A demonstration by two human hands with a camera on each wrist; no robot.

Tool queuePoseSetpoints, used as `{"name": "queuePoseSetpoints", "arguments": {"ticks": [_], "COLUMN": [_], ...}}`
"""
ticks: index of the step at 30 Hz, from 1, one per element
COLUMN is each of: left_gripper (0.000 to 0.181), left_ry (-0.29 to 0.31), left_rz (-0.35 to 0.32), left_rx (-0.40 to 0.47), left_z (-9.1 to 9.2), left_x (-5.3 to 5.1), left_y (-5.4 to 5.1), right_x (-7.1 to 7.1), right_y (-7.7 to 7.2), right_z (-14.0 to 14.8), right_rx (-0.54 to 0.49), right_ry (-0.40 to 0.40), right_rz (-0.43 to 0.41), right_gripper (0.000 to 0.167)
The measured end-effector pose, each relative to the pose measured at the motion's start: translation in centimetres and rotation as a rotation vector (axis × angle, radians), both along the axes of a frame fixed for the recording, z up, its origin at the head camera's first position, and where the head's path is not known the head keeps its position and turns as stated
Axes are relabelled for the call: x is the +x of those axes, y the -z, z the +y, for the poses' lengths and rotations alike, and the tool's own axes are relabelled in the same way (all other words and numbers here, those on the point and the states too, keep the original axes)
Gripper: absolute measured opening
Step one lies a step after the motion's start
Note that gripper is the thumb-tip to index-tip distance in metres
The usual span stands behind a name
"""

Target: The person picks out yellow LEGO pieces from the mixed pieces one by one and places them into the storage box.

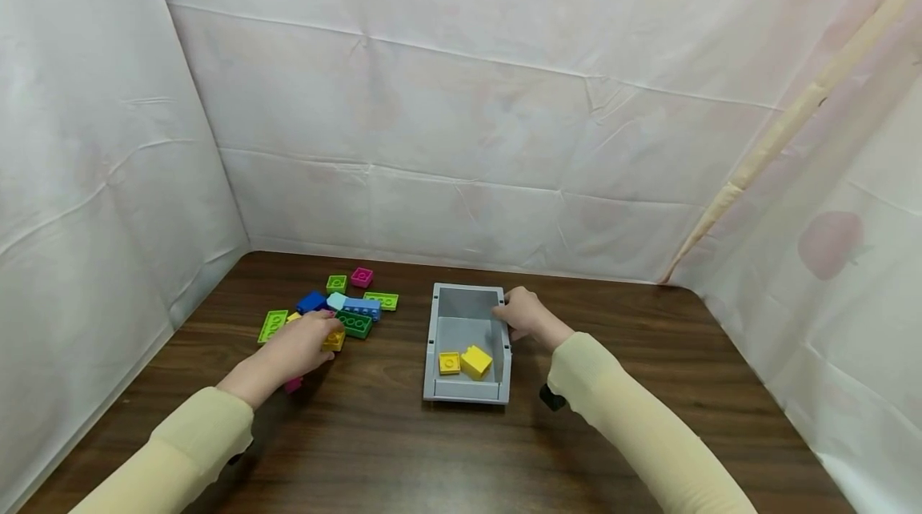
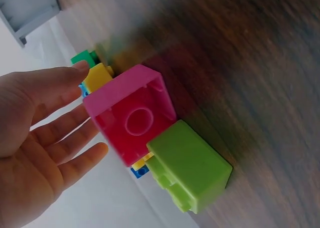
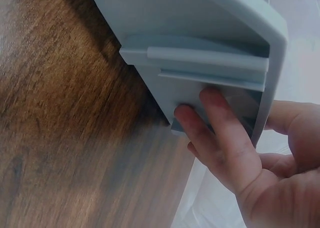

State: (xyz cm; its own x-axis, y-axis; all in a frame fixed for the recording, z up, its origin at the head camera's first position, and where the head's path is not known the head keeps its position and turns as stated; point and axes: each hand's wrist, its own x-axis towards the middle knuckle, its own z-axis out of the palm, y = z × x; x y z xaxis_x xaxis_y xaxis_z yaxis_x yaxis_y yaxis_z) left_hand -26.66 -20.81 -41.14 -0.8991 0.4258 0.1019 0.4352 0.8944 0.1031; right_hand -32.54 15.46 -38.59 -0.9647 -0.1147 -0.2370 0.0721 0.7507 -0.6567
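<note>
My left hand [image 1: 304, 344] is over the pile of toy building bricks on the left. In the left wrist view its thumb and loosely bent fingers are spread beside a yellow brick [image 2: 98, 78] and a pink brick [image 2: 102, 95]; contact with them is unclear. A lime green brick [image 2: 192, 163] lies nearest that camera. My right hand [image 1: 528, 314] grips the right wall of a grey plastic bin [image 1: 467, 392], thumb over the rim and fingers against the outer side [image 3: 185, 95]. Inside the bin are two yellow bricks, a flat one [image 1: 449, 363] and a taller one [image 1: 476, 362].
Around the left hand lie a dark green brick [image 1: 354, 324], a light blue piece [image 1: 362, 307], a blue brick [image 1: 311, 302] and lime plates [image 1: 273, 326]. A pink brick [image 1: 362, 277] lies farther back. White cloth [image 1: 461, 138] hangs behind the brown wooden table [image 1: 374, 450].
</note>
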Motion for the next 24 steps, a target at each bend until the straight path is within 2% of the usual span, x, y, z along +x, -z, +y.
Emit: {"name": "queuePoseSetpoints", "arguments": {"ticks": [13, 19, 24], "left_gripper": [0.032, 0.032, 0.028], "left_ry": [0.018, 0.04, 0.036], "left_rz": [0.044, 0.063, 0.057], "left_rx": [-0.025, -0.076, -0.114], "left_z": [0.3, 0.3, 0.5], "left_x": [-0.8, -1.2, -1.3], "left_y": [0.4, 0.7, 0.8], "right_x": [0.2, 0.4, 0.4], "right_y": [-0.3, -0.3, -0.2], "right_z": [-0.2, -0.1, -0.2], "right_rx": [-0.004, -0.001, 0.005], "right_ry": [0.007, 0.0, 0.005], "right_rz": [0.005, 0.008, 0.007], "right_gripper": [0.023, 0.024, 0.024]}}
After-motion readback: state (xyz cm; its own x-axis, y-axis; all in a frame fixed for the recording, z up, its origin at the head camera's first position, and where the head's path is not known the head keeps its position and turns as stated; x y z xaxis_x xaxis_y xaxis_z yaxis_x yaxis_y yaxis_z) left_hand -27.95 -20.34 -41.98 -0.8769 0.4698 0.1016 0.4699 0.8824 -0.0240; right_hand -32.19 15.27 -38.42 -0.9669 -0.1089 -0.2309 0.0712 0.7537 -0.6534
